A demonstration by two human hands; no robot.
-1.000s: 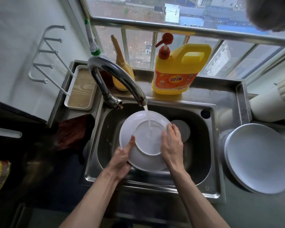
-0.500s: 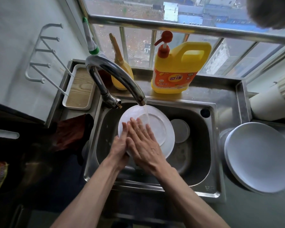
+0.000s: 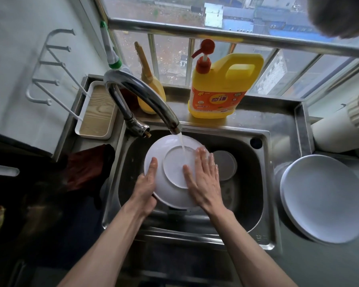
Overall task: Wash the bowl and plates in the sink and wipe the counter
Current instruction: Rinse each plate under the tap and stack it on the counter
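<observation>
Over sink, under running tap: white plate, underside up. Gripped at left rim by left hand, thumb lying on top, other fingers hidden beneath. Pressed flat by right hand, fingers straight, slightly apart. Second dish in basin just beside. Stacked plates on counter, right.

You stand in a home kitchen: steel sink under a running tap, detergent jug behind it, plates on the worktop right of it.
</observation>
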